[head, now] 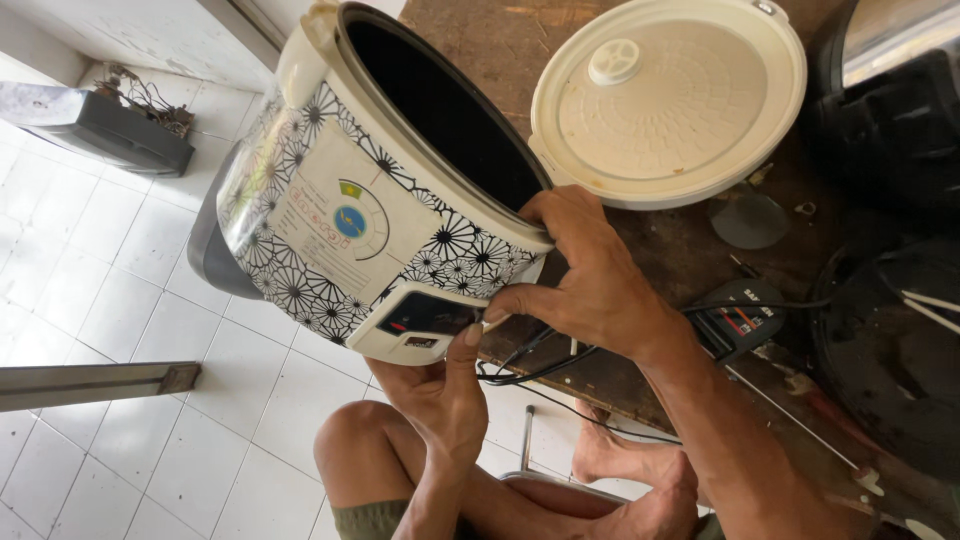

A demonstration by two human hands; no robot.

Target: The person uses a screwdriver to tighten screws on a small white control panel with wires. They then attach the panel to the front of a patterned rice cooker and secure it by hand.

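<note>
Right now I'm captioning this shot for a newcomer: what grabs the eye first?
A tilted rice cooker body with a black-and-white flower pattern fills the centre, its dark pot open. The right hand grips its rim while the left hand presses the control panel below. Its cream lid lies on the worn wooden table, upper right.

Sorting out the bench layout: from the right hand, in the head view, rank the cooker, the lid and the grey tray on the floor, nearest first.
From the right hand:
1. Cooker, gripped at its rim.
2. Lid, on the bench above the hand.
3. Grey tray, on the floor, far left.
</note>
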